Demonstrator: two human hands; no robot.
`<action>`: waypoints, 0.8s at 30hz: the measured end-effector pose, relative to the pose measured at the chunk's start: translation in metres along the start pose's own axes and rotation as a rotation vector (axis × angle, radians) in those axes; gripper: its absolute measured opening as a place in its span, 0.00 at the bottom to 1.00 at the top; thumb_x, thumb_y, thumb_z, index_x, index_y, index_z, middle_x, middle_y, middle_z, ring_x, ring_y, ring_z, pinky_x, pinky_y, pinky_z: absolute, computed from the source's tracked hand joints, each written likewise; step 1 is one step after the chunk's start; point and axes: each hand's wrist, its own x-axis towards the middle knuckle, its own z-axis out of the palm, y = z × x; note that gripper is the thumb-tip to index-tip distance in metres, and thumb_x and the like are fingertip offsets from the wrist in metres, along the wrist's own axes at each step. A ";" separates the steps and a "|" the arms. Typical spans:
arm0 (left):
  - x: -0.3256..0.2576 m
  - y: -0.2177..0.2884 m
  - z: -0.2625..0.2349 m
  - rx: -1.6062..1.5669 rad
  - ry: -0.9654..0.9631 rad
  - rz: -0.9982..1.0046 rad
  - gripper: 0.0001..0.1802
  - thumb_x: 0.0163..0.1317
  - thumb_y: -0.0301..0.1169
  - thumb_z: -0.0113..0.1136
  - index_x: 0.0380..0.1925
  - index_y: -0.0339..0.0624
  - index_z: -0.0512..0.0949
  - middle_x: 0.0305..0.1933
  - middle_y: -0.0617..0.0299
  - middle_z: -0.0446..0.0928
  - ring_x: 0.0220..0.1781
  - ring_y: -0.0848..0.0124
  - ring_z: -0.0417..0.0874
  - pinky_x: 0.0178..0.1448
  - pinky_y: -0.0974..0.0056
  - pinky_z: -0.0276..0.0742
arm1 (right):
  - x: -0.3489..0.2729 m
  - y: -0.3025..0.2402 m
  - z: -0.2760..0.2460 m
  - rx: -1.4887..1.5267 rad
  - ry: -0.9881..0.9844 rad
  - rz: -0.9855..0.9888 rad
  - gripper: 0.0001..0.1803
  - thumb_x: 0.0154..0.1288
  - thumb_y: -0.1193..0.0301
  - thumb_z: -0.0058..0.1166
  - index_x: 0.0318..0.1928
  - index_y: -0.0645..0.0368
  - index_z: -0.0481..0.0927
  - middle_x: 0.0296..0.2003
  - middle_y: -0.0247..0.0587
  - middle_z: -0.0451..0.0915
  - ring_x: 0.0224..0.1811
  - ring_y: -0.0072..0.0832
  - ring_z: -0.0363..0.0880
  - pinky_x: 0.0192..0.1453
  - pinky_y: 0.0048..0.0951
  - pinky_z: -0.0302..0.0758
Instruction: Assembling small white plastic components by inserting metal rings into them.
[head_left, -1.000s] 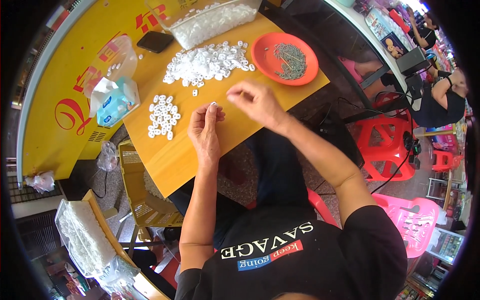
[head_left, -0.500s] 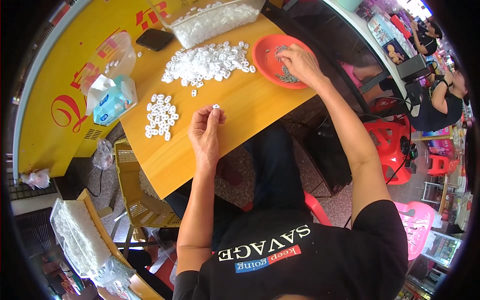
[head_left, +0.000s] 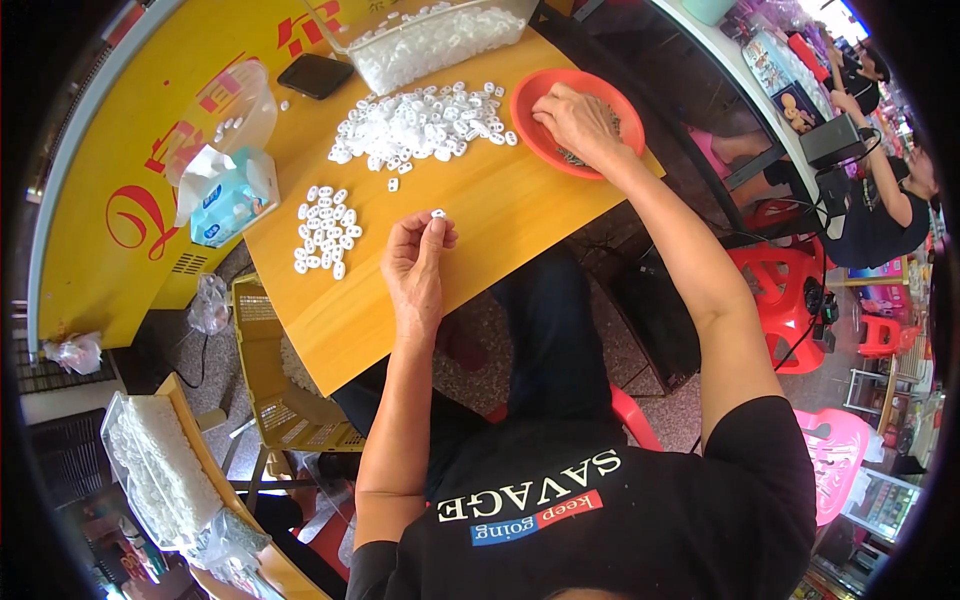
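Between the thumb and fingers of my left hand (head_left: 414, 268) is a small white plastic piece (head_left: 438, 214) with dark holes, pinched just above the table's near part. My right hand (head_left: 580, 122) reaches into a red bowl (head_left: 520, 128), its fingers bent down toward the bowl's left inner side. Whether those fingertips grip anything is hidden. Small grey metal pieces, apparently screws (head_left: 570, 157), lie in the bowl under and beside that hand. A large heap of white plastic pieces (head_left: 415, 125) spreads left of the bowl. Farther left sits a smaller group of like pieces (head_left: 325, 232).
At the far side of the wooden table (head_left: 345, 335) stand a clear bin (head_left: 440, 50) of white pieces and a black phone (head_left: 315, 76). A tissue pack (head_left: 230, 200) is at the left edge. Below left is a yellow crate (head_left: 262, 370). Other people sit at the right.
My right hand has shifted left inside the red bowl, from the metal pieces toward the inner left side. My left hand keeps its pinch on the white piece, nearly still.
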 end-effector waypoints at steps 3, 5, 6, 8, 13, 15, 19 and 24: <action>0.000 0.000 0.000 -0.002 0.002 0.001 0.09 0.69 0.29 0.59 0.43 0.34 0.76 0.37 0.62 0.79 0.39 0.75 0.78 0.48 0.70 0.75 | 0.001 -0.002 0.003 -0.046 0.018 -0.031 0.10 0.64 0.65 0.58 0.32 0.60 0.79 0.34 0.47 0.78 0.34 0.47 0.82 0.38 0.46 0.78; -0.001 0.000 0.000 -0.008 0.005 0.007 0.09 0.69 0.29 0.59 0.43 0.34 0.76 0.37 0.62 0.79 0.39 0.75 0.78 0.48 0.70 0.75 | 0.001 -0.003 0.005 -0.055 0.024 -0.042 0.10 0.64 0.66 0.57 0.32 0.61 0.78 0.33 0.47 0.79 0.35 0.47 0.82 0.38 0.46 0.78; -0.002 -0.001 0.000 -0.021 0.002 0.009 0.09 0.69 0.28 0.58 0.43 0.34 0.76 0.37 0.62 0.79 0.38 0.75 0.78 0.48 0.70 0.75 | 0.001 -0.003 0.005 -0.066 0.029 -0.049 0.11 0.64 0.66 0.57 0.32 0.61 0.77 0.33 0.48 0.79 0.35 0.47 0.82 0.38 0.46 0.78; -0.002 -0.002 0.000 -0.035 0.008 0.013 0.08 0.69 0.28 0.58 0.43 0.34 0.76 0.37 0.62 0.79 0.38 0.75 0.78 0.48 0.70 0.75 | 0.000 -0.003 0.006 0.020 0.087 -0.036 0.11 0.64 0.66 0.57 0.32 0.61 0.76 0.33 0.48 0.80 0.36 0.47 0.82 0.38 0.46 0.78; -0.002 -0.001 -0.003 -0.092 0.009 0.001 0.08 0.68 0.28 0.59 0.42 0.36 0.76 0.37 0.61 0.79 0.37 0.73 0.78 0.46 0.68 0.74 | -0.005 -0.034 -0.018 0.560 0.135 0.234 0.10 0.67 0.68 0.57 0.42 0.62 0.80 0.29 0.42 0.83 0.27 0.30 0.81 0.34 0.29 0.77; -0.001 0.000 -0.002 -0.112 0.023 0.002 0.08 0.68 0.28 0.59 0.42 0.35 0.76 0.36 0.61 0.79 0.37 0.74 0.78 0.45 0.69 0.74 | -0.008 -0.053 -0.022 0.782 0.094 0.265 0.11 0.68 0.68 0.56 0.44 0.62 0.81 0.29 0.38 0.82 0.27 0.24 0.79 0.33 0.26 0.76; 0.002 -0.001 -0.004 -0.184 0.011 0.026 0.08 0.68 0.28 0.59 0.42 0.34 0.75 0.36 0.61 0.79 0.36 0.74 0.78 0.44 0.69 0.74 | -0.023 -0.106 -0.033 1.094 -0.094 0.269 0.14 0.72 0.71 0.52 0.52 0.67 0.80 0.33 0.29 0.79 0.29 0.13 0.73 0.39 0.19 0.77; 0.003 -0.002 -0.006 -0.280 0.025 0.005 0.08 0.68 0.28 0.60 0.42 0.35 0.75 0.36 0.61 0.79 0.36 0.75 0.78 0.44 0.70 0.74 | -0.041 -0.150 -0.017 1.407 -0.179 0.327 0.12 0.70 0.71 0.56 0.48 0.67 0.80 0.33 0.33 0.81 0.32 0.16 0.78 0.42 0.20 0.78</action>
